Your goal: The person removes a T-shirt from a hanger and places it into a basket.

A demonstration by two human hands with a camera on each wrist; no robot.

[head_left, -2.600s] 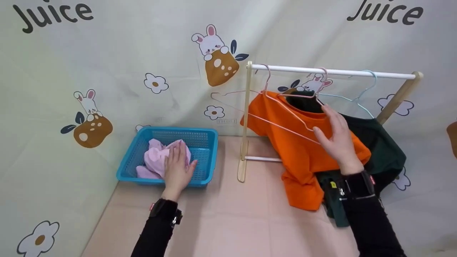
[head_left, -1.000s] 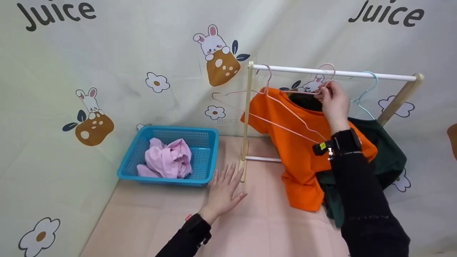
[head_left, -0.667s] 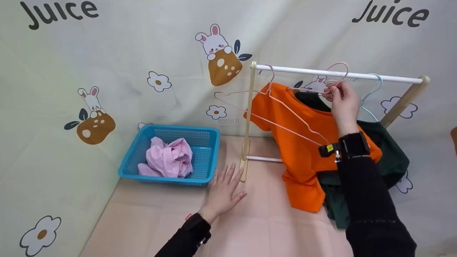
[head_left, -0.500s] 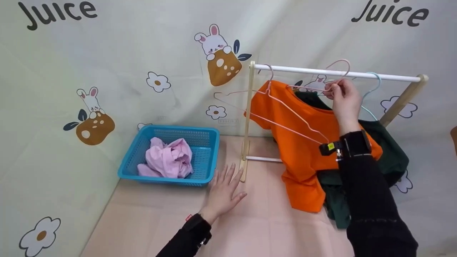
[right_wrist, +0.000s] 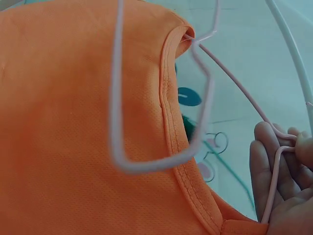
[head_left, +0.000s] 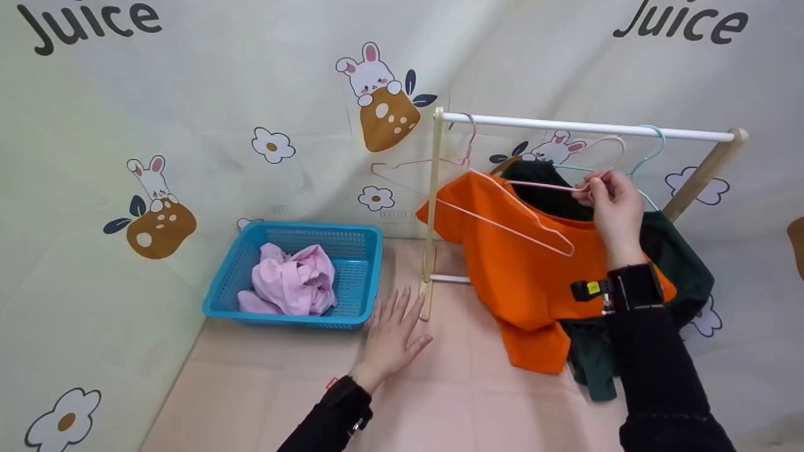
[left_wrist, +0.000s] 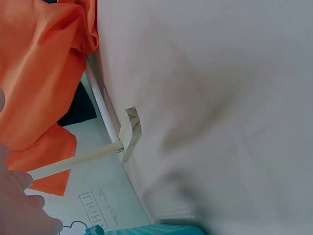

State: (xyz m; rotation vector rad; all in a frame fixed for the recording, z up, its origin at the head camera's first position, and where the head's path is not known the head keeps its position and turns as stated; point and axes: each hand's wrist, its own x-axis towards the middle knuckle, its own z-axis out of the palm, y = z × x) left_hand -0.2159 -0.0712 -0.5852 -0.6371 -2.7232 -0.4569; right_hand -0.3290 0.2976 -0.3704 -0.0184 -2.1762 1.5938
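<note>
My right hand (head_left: pixel 619 210) pinches a pink wire hanger (head_left: pixel 546 186) just below its hook, thumb against fingers. The hook shows below the rack's bar. An orange T-shirt (head_left: pixel 527 270) hangs on this hanger, its collar beside my hand (right_wrist: pixel 288 186) in the right wrist view. Another pink hanger (head_left: pixel 467 157), with no garment, hangs from the bar and overlaps the shirt's front. My left hand (head_left: pixel 391 342) has its fingers spread, between the basket's right corner and the rack's foot; its fingers (left_wrist: pixel 29 215) appear at the left wrist view's edge.
The rack has a white bar (head_left: pixel 534 122) and wooden legs (head_left: pixel 706 176). A dark green garment (head_left: pixel 681 270) hangs from a light blue hanger (head_left: pixel 662 144) behind the shirt. The blue basket (head_left: pixel 378 270) at left holds crumpled pink cloth (head_left: pixel 295 282). A patterned curtain (head_left: pixel 301 81) stands behind.
My left hand left the pink cloth and moved right onto the table. My right hand took hold of the orange shirt's hanger, raised its hook off the bar, then lowered it.
</note>
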